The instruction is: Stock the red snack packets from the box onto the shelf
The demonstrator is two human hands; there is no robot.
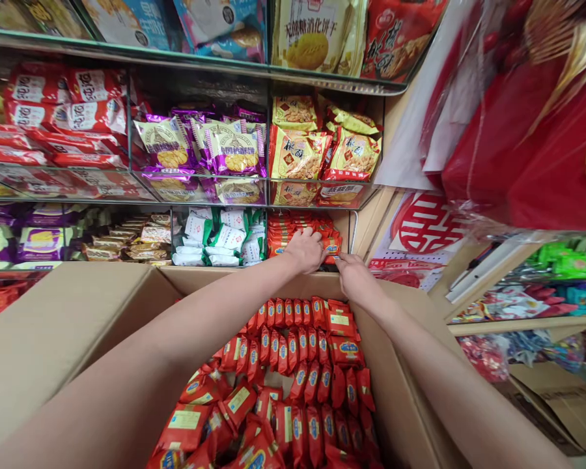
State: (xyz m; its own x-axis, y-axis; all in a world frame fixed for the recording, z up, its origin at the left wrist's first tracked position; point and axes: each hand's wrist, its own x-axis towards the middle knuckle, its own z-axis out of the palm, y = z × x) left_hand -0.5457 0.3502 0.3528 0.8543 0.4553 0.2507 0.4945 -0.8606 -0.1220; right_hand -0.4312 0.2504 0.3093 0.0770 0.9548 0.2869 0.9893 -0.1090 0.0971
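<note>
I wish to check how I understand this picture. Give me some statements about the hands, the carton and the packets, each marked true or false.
1. Small red wrapped packets lie in the open brown cardboard carton. True.
2. The bare left hand is inside the carton. False: it is at the orange-red packets beyond the carton.
3. White-and-green packets are left of those orange-red packets. True.
4. The bare right hand touches the white-and-green packets. False: it is near the right end of the orange-red packets.
5. Yellow-and-red packets sit above the orange-red packets. True.
</note>
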